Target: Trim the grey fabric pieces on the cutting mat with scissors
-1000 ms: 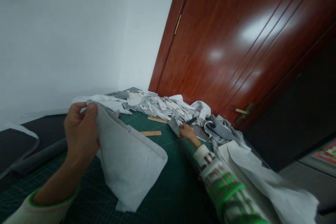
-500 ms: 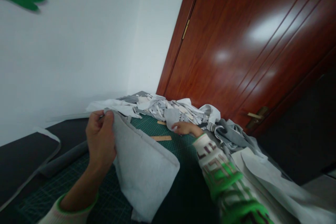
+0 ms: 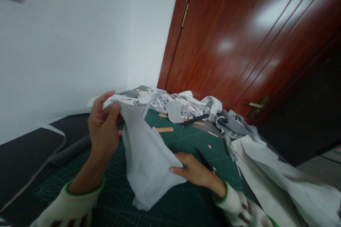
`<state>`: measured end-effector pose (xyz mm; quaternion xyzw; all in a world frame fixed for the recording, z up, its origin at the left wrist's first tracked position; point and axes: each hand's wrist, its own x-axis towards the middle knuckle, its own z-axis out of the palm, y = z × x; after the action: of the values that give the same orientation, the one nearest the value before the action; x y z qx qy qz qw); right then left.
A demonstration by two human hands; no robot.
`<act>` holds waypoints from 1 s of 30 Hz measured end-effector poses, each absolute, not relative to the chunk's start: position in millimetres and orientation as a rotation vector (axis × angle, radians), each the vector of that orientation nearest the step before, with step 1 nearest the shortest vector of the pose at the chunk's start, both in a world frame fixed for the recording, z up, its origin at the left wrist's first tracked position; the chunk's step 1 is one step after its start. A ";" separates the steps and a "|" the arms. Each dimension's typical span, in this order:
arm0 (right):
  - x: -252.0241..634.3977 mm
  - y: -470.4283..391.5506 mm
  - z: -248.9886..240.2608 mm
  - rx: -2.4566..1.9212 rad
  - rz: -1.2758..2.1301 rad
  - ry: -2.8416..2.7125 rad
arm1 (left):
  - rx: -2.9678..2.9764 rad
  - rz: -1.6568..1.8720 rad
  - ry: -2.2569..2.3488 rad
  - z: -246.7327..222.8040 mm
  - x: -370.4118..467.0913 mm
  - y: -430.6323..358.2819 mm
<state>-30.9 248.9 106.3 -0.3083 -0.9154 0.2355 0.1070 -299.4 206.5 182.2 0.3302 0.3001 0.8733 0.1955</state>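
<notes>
A piece of light grey fabric (image 3: 149, 159) hangs over the green cutting mat (image 3: 191, 134), held between both hands. My left hand (image 3: 103, 124) pinches its upper left corner between thumb and fingers. Lower down, my right hand (image 3: 193, 168) grips the fabric's right edge, thumb in front. Beside the right wrist lies a dark pointed tool (image 3: 204, 158), partly hidden by the hand. A wooden ruler (image 3: 165, 129) rests on the mat behind the fabric.
Grey and white fabric scraps (image 3: 160, 99) are heaped along the back by the wooden door (image 3: 226, 42). A small grey piece (image 3: 174, 111) lies before them, near a black tool (image 3: 195, 119). White sheets (image 3: 266, 170) spread at right; a dark roll (image 3: 70, 150) lies at left.
My right hand has left the small grey piece at the back and come nearer, taking hold of the fabric's right edge. The left hand keeps its pinch.
</notes>
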 end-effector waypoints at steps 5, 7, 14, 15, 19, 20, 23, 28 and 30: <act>24.1 234.0 163.7 -0.941 0.798 -2.386 | 0.882 2.556 0.967 190.0 -306.7 208.1; 44.1 222.8 185.5 -0.979 0.731 -2.266 | 0.884 2.539 0.959 194.9 -305.1 208.3; 54.0 192.6 175.6 -1.107 0.596 -2.466 | 1.143 2.330 0.744 214.8 -276.2 203.1; 48.2 192.7 165.9 -1.130 0.588 -2.526 | 1.213 2.281 0.690 219.6 -267.9 200.9; 19.3 205.0 126.3 -1.068 0.572 -2.634 | 1.560 2.125 0.545 244.8 -228.8 192.9; 12.5 209.5 118.4 -1.010 0.548 -2.590 | 1.642 2.114 0.542 251.8 -220.5 192.7; -0.5 218.1 108.0 -0.849 0.556 -2.379 | 1.784 2.160 0.572 271.0 -209.2 199.0; 9.5 207.6 151.1 -0.721 0.711 -2.012 | 1.609 2.259 0.769 285.5 -228.7 219.7; 20.7 203.1 184.0 -0.730 0.772 -1.833 | 1.477 2.212 0.895 283.0 -236.0 224.4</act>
<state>20.7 203.1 184.0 -0.3003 -0.7543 0.3177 0.4897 -236.0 224.4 283.0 0.5191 0.3144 0.7771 0.1668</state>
